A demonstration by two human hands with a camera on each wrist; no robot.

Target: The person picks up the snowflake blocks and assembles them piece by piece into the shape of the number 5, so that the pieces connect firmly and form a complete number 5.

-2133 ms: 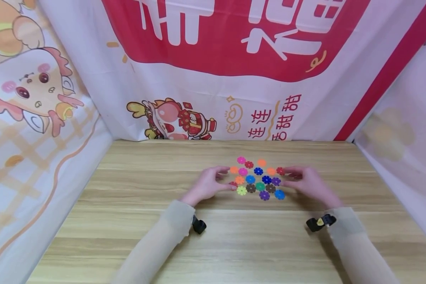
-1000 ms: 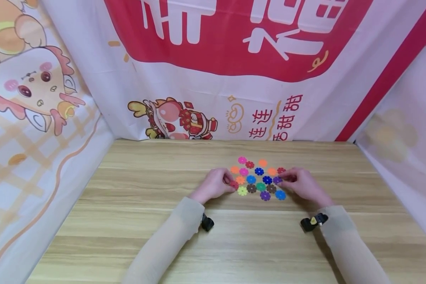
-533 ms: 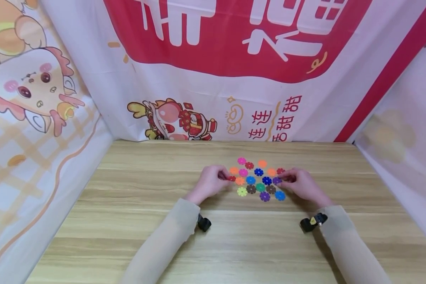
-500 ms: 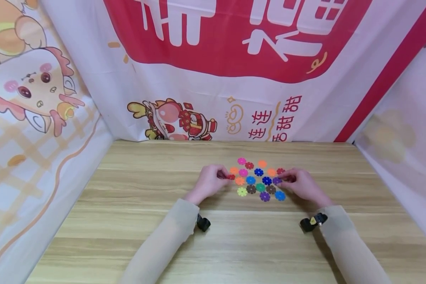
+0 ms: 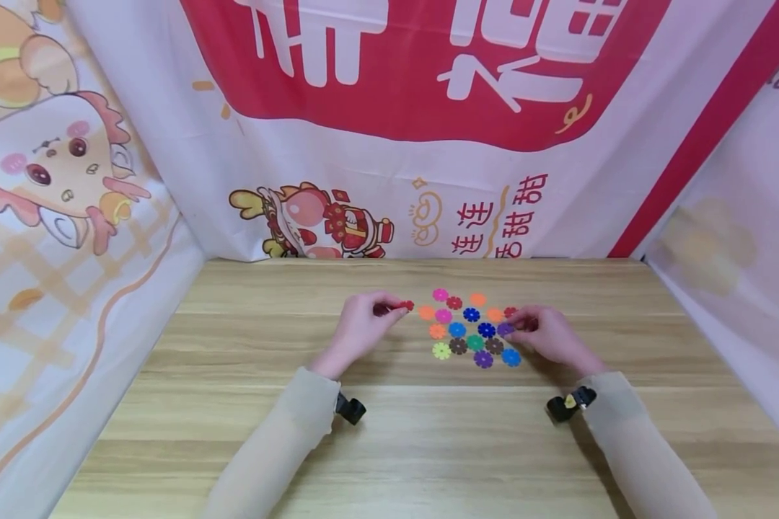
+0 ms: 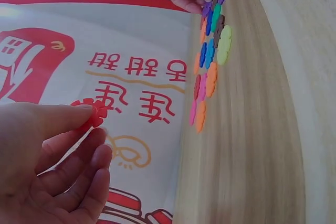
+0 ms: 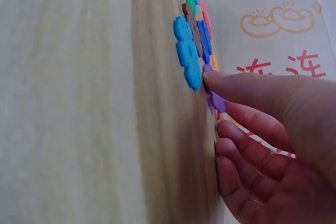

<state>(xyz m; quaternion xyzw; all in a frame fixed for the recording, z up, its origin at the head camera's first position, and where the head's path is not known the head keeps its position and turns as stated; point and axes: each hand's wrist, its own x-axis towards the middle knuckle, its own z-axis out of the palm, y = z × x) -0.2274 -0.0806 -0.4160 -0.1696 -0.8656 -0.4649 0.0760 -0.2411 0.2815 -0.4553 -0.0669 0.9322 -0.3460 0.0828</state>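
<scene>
Between thumb and fingers, my left hand (image 5: pixel 363 324) pinches a red snowflake disc (image 5: pixel 407 306), left of the cluster. In the left wrist view this red snowflake disc (image 6: pixel 98 114) is off the table, partly covered by the thumb. My right hand (image 5: pixel 548 336) is at the cluster's right edge, its thumb and finger pinching a purple snowflake disc (image 5: pixel 505 329). The right wrist view shows the thumb over that purple disc (image 7: pixel 216 102), which is close to the tabletop. Another red snowflake disc (image 5: pixel 510 312) lies just behind the right fingers, partly hidden.
Several flat snowflake discs in pink, orange, blue, brown, green and purple lie spread on the wooden table (image 5: pixel 428 447). A lime disc (image 5: pixel 441 351) marks the front left of the cluster, a light blue disc (image 5: pixel 511 357) the front right. Printed cloth (image 5: pixel 363 158) hangs behind and at both sides.
My left hand took the red disc from the cluster's left edge and moved it left and back. The right hand closed in on the purple disc, then stayed nearly still.
</scene>
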